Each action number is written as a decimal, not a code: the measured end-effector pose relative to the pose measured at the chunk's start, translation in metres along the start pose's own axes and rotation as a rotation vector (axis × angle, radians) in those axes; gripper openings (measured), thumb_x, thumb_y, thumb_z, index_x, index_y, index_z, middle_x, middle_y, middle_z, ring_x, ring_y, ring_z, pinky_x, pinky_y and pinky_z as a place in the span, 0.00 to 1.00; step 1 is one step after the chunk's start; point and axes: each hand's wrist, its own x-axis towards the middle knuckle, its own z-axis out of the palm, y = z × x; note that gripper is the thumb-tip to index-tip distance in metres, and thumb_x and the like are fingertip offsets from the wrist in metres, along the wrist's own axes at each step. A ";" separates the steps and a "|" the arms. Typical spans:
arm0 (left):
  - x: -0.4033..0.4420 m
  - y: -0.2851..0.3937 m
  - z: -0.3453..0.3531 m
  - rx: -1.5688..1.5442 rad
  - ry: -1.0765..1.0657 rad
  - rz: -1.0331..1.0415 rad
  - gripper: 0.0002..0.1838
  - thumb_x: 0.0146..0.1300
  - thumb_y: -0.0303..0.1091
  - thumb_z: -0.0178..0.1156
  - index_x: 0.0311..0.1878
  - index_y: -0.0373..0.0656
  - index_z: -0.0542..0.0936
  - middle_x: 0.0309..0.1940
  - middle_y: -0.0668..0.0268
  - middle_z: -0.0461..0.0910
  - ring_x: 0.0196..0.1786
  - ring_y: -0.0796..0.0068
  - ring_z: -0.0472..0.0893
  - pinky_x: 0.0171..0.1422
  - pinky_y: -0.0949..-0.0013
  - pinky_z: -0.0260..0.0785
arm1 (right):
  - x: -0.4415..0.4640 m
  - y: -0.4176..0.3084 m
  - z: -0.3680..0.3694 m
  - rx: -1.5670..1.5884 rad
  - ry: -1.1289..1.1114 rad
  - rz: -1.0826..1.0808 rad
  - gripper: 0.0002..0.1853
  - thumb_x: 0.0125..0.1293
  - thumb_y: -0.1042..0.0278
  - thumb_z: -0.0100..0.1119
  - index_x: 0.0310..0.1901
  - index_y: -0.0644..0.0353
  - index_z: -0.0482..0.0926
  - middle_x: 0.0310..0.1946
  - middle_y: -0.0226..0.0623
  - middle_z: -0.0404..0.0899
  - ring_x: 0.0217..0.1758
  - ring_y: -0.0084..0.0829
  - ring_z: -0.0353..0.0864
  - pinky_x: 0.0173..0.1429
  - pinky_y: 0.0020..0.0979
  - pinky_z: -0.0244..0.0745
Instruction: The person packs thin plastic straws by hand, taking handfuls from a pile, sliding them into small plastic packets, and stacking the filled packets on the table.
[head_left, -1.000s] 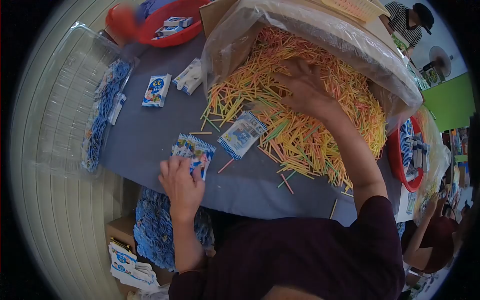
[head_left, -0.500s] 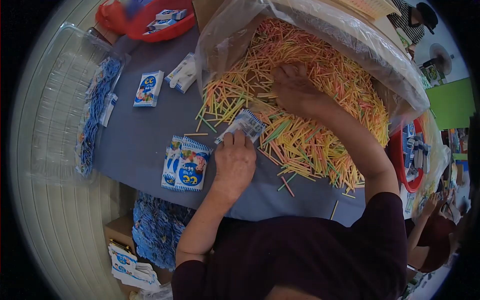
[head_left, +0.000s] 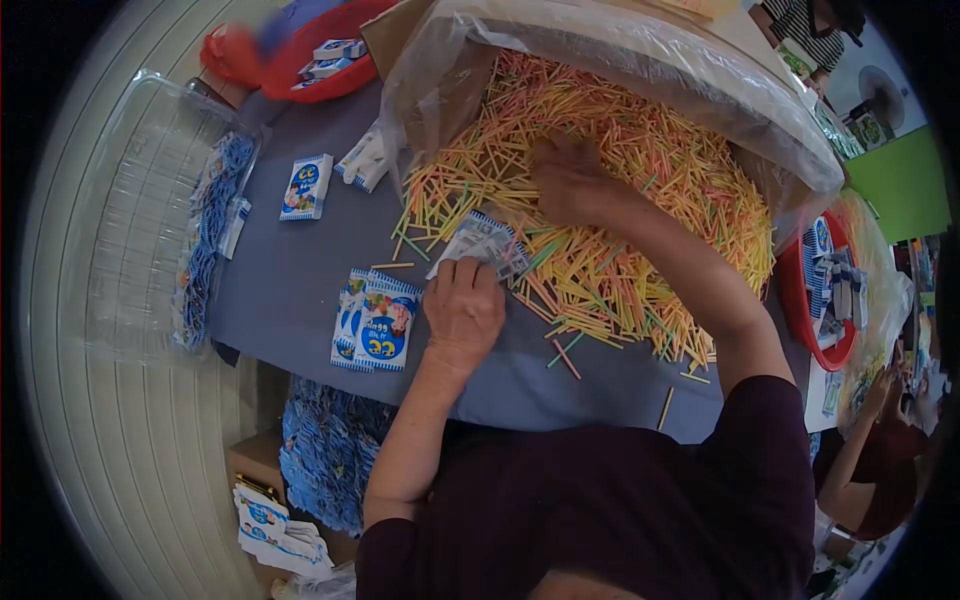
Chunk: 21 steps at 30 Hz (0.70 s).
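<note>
My left hand (head_left: 464,310) presses its bent fingers together on the near end of a clear-and-blue packet (head_left: 482,243) lying on the cloth. Its fingertips hide that end. My right hand (head_left: 575,183) reaches into a large heap of thin pink, yellow and green sticks (head_left: 640,270), fingers curled down among them. The fingertips are covered, so what they grip does not show. Left of my left hand, several blue-and-white printed packets (head_left: 385,322) overlap in a small pile. Loose sticks lie around the heap's front edge.
A plastic-lined carton (head_left: 700,85) surrounds the heap at the back. Another packet (head_left: 305,187) lies left, near a clear plastic tray (head_left: 130,220) with blue strips. Red basins (head_left: 345,80) (head_left: 828,350) hold packets. People (head_left: 875,470) are at the right.
The view has turned slightly. My right hand has shifted a little toward the left within the sticks, while my left hand stays on the same packet.
</note>
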 end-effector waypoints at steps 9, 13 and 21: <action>0.007 -0.015 -0.007 0.003 0.013 0.022 0.08 0.51 0.26 0.63 0.36 0.39 0.82 0.35 0.62 0.74 0.42 0.57 0.75 0.43 0.56 0.70 | -0.002 0.056 0.028 1.187 0.620 -0.020 0.20 0.68 0.60 0.54 0.57 0.61 0.77 0.51 0.45 0.79 0.55 0.41 0.78 0.60 0.40 0.71; -0.003 -0.013 -0.008 -0.071 -0.019 -0.020 0.09 0.50 0.23 0.62 0.37 0.37 0.82 0.36 0.59 0.75 0.41 0.56 0.75 0.41 0.56 0.69 | -0.001 0.036 0.020 0.707 0.671 0.123 0.18 0.71 0.56 0.58 0.52 0.62 0.78 0.43 0.41 0.83 0.50 0.32 0.80 0.55 0.34 0.74; 0.005 -0.029 -0.017 -0.357 0.002 -0.192 0.06 0.52 0.22 0.68 0.35 0.35 0.84 0.30 0.58 0.79 0.36 0.58 0.78 0.40 0.59 0.71 | 0.021 0.054 0.030 1.100 0.636 -0.026 0.21 0.68 0.48 0.62 0.45 0.61 0.82 0.34 0.39 0.83 0.41 0.39 0.83 0.52 0.40 0.76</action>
